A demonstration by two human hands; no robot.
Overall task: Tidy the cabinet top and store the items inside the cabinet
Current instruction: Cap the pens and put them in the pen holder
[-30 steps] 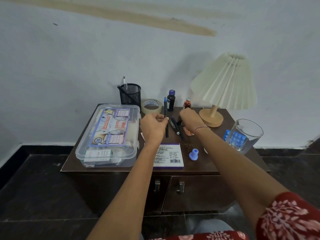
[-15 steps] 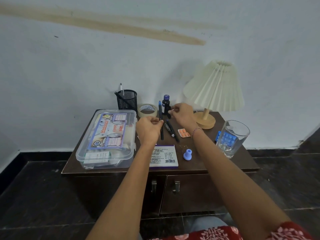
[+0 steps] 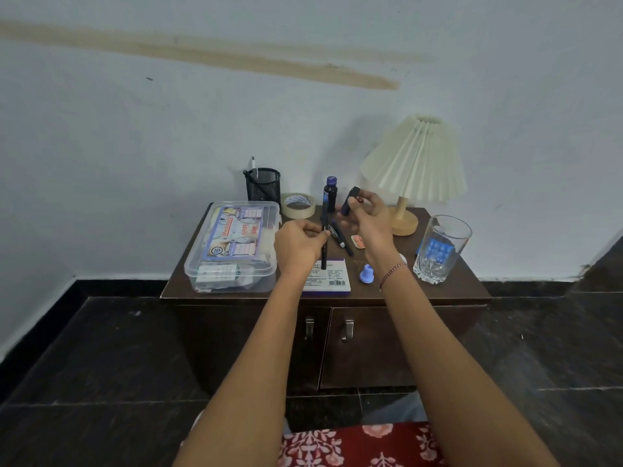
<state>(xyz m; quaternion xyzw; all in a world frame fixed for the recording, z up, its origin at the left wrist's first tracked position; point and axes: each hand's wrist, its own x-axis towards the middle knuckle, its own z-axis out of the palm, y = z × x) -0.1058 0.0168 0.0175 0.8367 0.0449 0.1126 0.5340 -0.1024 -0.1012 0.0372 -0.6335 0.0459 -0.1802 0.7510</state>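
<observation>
The dark wooden cabinet point(image 3: 421, 291) stands against the wall with both doors closed. Above its top, my left hand point(image 3: 298, 246) grips a dark pen point(image 3: 324, 227) upright. My right hand point(image 3: 365, 215) holds a small dark cap-like piece point(image 3: 349, 201) a little to the right of the pen's upper end. Two more pens point(image 3: 338, 239) lie on the top between my hands. A stamp pad box point(image 3: 332, 278), a blue stopper point(image 3: 366, 274) and an orange pill strip point(image 3: 358, 241) lie nearby.
A clear first aid box point(image 3: 232, 246) fills the left side. At the back stand a mesh pen holder point(image 3: 263, 184), a tape roll point(image 3: 298, 205), a dark bottle point(image 3: 330, 194) and a pleated lamp point(image 3: 416, 163). A glass point(image 3: 442, 249) and blue pill strip point(image 3: 435, 248) sit right.
My right hand has lifted off the cabinet top with the small dark piece and now holds it up near the pen's top. The left hand keeps the pen upright.
</observation>
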